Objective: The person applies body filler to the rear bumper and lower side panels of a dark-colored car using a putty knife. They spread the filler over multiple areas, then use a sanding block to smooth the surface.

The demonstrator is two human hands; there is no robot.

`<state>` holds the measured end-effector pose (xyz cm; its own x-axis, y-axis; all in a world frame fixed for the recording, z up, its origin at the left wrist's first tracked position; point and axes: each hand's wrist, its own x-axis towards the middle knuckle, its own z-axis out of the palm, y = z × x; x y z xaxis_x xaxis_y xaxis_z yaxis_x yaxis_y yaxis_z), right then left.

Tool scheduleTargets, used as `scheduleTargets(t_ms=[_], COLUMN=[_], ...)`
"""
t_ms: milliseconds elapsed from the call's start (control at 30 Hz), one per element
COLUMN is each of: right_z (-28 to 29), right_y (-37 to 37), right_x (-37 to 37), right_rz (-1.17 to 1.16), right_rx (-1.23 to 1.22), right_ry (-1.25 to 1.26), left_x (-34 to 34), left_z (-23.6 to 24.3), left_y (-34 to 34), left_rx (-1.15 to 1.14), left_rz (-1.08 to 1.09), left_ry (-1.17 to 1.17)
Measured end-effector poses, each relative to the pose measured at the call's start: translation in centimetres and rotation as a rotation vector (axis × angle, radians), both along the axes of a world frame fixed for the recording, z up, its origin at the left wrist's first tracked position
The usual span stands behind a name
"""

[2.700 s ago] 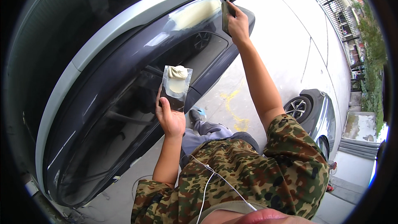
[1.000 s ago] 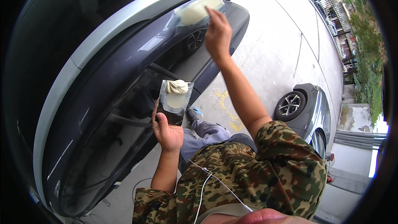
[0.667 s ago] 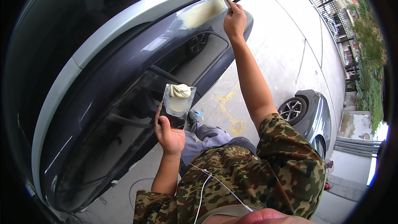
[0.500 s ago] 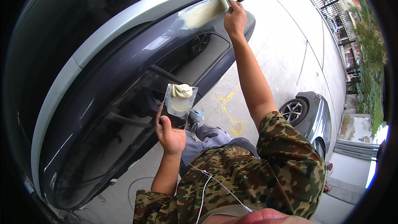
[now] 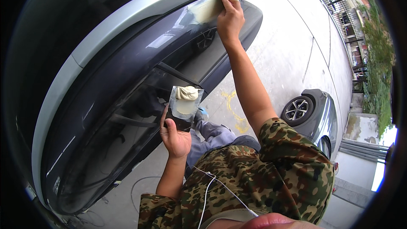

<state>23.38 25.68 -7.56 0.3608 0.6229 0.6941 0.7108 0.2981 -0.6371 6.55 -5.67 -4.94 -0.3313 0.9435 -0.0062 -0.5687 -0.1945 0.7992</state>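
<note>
My left hand (image 5: 174,135) grips a flat dark-and-grey palette (image 5: 181,121) topped with a mound of cream putty (image 5: 186,93) and a thinner smear below it. My right hand (image 5: 231,19) is closed on a thin scraper, mostly hidden behind my fingers, with only a narrow edge showing. It is against the upper end of a pale filler patch (image 5: 203,10) on a dark grey car body (image 5: 140,55), just below a silver curved trim strip (image 5: 110,21). How much of the scraper touches the surface I cannot tell.
A second grey car with a spoked wheel (image 5: 296,110) stands to my right on the pale concrete ground (image 5: 280,51), which has yellow markings. Beyond are a railing (image 5: 339,8), greenery and low walls. A loose cable (image 5: 140,180) lies on the ground near my left side.
My right hand has swept back and forth along the patch and has shifted slightly left and up since half a second ago. My left hand with the palette is lower than at first.
</note>
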Motion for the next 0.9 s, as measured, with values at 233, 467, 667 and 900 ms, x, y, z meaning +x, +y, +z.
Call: scheduleTargets(t_ms=[233, 467, 667, 900], right_z=[1.1, 1.6, 1.9, 2.3], right_y=[-3.2, -5.3, -6.9, -9.7], right_x=[-3.4, -5.8, -7.3, -10.0], right_rz=[0.066, 0.094, 0.139, 0.340], right_rx=[0.032, 0.075, 0.087, 0.073], right_ry=[-0.050, -0.063, -0.094, -0.122], left_x=[-0.4, -0.8, -1.0, -1.8], left_z=[0.1, 0.8, 1.7, 1.9], left_y=[-0.8, -0.4, -0.1, 0.6], left_rx=[0.000, -0.002, -0.001, 0.028], left_rz=[-0.042, -0.058, -0.018, -0.009], left_ry=[0.022, 0.026, 0.038, 0.056])
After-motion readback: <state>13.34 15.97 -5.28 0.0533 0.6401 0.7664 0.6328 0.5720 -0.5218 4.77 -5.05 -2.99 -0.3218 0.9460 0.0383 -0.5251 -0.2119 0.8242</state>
